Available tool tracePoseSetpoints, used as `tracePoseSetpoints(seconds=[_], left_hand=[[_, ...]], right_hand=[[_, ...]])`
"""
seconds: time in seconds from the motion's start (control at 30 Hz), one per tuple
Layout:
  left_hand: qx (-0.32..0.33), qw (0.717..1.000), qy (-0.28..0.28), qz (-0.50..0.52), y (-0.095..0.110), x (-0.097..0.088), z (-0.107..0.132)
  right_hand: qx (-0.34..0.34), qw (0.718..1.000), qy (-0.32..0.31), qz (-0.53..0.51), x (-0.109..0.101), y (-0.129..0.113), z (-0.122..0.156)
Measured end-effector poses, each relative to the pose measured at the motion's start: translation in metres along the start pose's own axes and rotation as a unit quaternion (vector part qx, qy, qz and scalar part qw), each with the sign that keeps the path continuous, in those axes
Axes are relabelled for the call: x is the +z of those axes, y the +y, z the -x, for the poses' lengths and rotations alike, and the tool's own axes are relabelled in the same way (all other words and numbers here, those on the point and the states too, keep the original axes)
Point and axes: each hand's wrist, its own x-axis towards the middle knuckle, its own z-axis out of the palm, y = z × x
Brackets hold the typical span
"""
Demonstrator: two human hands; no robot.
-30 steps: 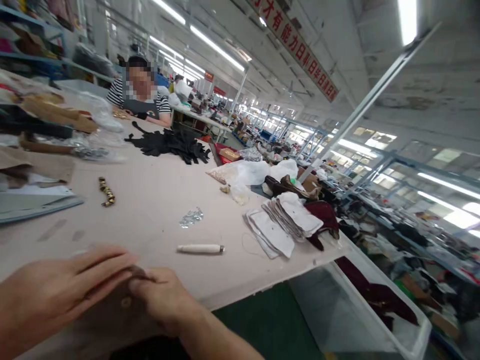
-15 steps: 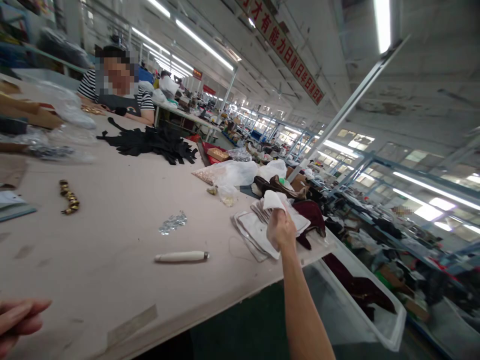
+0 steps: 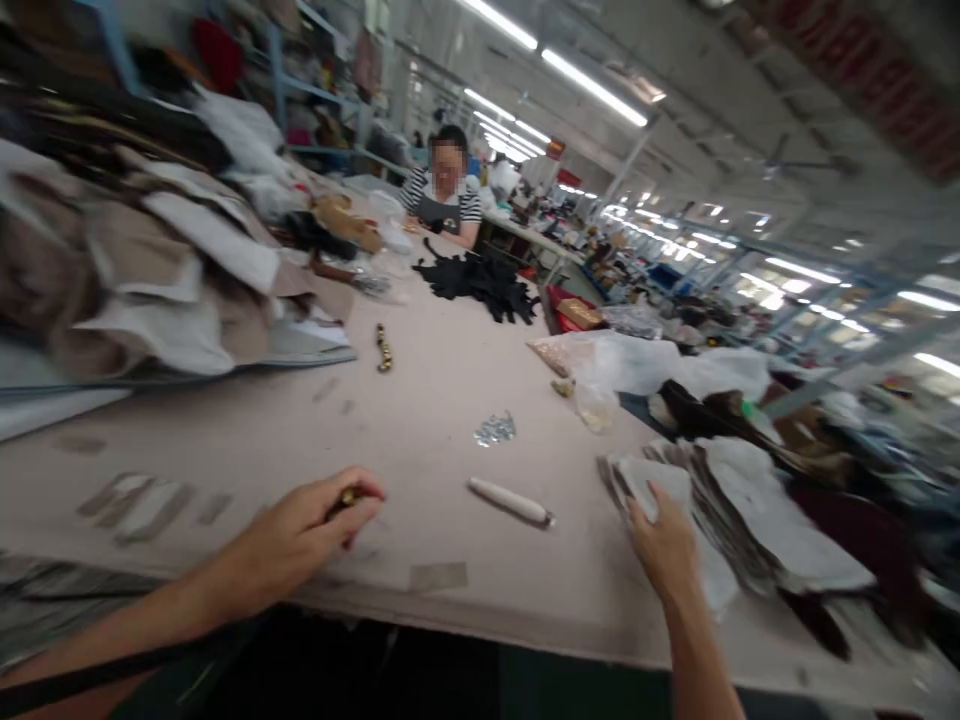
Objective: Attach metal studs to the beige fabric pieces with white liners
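My left hand (image 3: 322, 520) is closed, with a small gold-coloured metal piece (image 3: 349, 496) between its thumb and fingers, above the table. On the right, my right hand (image 3: 667, 545) grips the edge of a white-backed fabric piece (image 3: 660, 480), thumb on top. Beside it lies a layered stack of similar fabric pieces (image 3: 780, 510), brown at the edges. Between my hands a white-handled tool (image 3: 510, 502) with a metal end rests on the table. Behind the tool is a small heap of silvery metal bits (image 3: 495, 430). Farther back, several gold-coloured metal pieces (image 3: 383, 348) stand in a short row.
Black fabric strips (image 3: 480, 285) are heaped toward the far end, where a person in striped sleeves (image 3: 442, 205) sits. Brown and white material (image 3: 172, 260) is piled at the left. Clear plastic bags (image 3: 630, 360) lie at the right, and the table's front edge (image 3: 480, 630) runs close by.
The view has swung left. My left hand has come farther into view, showing the gold-coloured piece. My right hand has brought the fabric piece to the near left of the stack.
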Motion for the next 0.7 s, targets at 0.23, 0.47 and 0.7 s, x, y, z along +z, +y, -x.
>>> tracePoseSetpoints(seconds=[0.23, 0.47, 0.7], left_hand=[[0.057, 0.995, -0.035, -0.076, 0.031, -0.01, 0.009], [0.102, 0.992, -0.034, -0.072, 0.013, -0.019, 0.024], [0.054, 0.998, -0.026, 0.012, 0.006, -0.03, 0.021]], right_hand=[[-0.163, 0.884, -0.249, -0.362, 0.048, -0.148, 0.115], [-0.309, 0.796, -0.291, -0.432, 0.072, -0.24, 0.18], [-0.168, 0.803, -0.361, -0.442, 0.086, -0.249, 0.178]])
